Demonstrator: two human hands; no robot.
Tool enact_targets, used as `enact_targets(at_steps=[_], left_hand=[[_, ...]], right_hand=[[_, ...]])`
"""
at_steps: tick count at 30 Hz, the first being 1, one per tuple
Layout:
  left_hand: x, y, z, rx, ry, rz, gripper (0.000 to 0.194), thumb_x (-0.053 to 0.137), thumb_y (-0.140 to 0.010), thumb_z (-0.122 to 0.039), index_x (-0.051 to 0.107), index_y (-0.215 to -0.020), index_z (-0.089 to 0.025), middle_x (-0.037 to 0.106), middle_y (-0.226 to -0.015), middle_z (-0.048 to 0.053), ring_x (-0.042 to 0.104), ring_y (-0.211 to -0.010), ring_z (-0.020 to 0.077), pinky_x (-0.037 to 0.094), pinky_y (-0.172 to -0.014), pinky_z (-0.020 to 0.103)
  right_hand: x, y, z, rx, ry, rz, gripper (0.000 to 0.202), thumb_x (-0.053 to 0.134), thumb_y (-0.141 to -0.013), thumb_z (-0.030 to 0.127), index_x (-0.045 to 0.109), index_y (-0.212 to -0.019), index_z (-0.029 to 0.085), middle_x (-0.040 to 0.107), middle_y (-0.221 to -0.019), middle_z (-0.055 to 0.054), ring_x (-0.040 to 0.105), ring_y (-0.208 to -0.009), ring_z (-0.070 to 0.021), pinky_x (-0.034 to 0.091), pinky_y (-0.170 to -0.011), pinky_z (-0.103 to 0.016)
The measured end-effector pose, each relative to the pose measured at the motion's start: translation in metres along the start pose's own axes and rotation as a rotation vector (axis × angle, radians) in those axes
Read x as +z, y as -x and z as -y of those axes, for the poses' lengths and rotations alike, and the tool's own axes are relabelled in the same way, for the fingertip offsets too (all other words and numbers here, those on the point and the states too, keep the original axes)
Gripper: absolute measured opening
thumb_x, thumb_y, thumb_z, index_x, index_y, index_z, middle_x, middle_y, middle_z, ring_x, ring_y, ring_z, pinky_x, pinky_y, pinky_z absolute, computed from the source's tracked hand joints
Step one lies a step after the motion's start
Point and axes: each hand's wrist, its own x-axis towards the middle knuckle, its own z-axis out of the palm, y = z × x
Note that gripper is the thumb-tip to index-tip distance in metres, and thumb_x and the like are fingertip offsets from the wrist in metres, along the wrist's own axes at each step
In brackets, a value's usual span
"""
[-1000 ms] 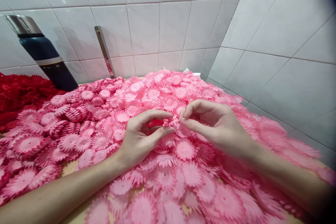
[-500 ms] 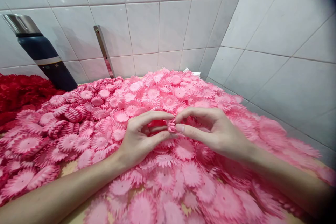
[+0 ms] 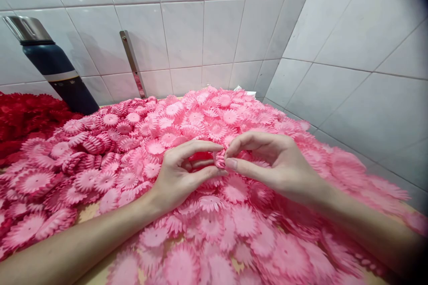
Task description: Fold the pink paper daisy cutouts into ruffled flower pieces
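Over a heap of pink artificial flower pieces [image 3: 174,110], my two hands meet at one small curled pink flower piece [image 3: 219,159]. My left hand [image 3: 182,169] grips it between the thumb below and the index finger above. From the other side, my right hand [image 3: 277,162] pinches at its right edge, thumb and index fingertip close together. The piece has narrow, scalloped petals with darker pink edges. Its far side and the exact hold of the right fingertips are partly hidden.
A dark blue bottle [image 3: 62,69] with a steel cap stands at the back left, beside a red heap of petal pieces [image 3: 28,116]. A metal strip [image 3: 133,64] leans against the tiled wall [image 3: 182,31]. Tiles also close off the right side.
My right hand has shifted slightly to the right and its index finger is more bent. My left hand keeps its grip on the flower piece, almost unmoved.
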Motion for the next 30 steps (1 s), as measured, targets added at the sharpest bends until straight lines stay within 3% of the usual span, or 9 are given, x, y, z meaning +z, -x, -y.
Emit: enact_targets(at_steps=[15,24,30], left_hand=[[0.001,0.0,-0.002,-0.002,-0.012,-0.022,0.033,0.074,-0.075,-0.005,0.072,-0.104,-0.019,0.068,-0.103,0.003,0.069,-0.095,0.0157,0.061,-0.085,0.025],[0.003,-0.003,-0.003,0.096,-0.154,-0.196,0.028,0.078,-0.073,-0.008,0.072,-0.097,-0.021,0.072,-0.096,0.0,0.068,-0.091,0.0118,0.059,-0.082,0.019],[0.004,-0.001,-0.002,0.08,-0.031,-0.109,0.033,0.074,-0.073,-0.002,0.072,-0.099,-0.022,0.07,-0.099,0.0,0.069,-0.093,0.012,0.06,-0.084,0.02]], right_hand=[[-0.003,0.001,-0.004,-0.012,-0.02,0.009,0.009,0.07,-0.076,0.014,0.065,-0.079,0.021,0.069,-0.079,0.0,0.066,-0.076,-0.0128,0.055,-0.073,-0.023],[-0.006,-0.003,-0.011,-0.041,0.026,-0.081,0.013,0.064,-0.077,0.01,0.067,-0.075,0.022,0.068,-0.075,0.001,0.063,-0.072,-0.0129,0.052,-0.067,-0.025],[-0.005,-0.001,-0.01,-0.133,0.164,-0.049,0.023,0.06,-0.076,0.007,0.074,-0.076,0.025,0.071,-0.079,0.0,0.065,-0.074,-0.0157,0.052,-0.069,-0.03]])
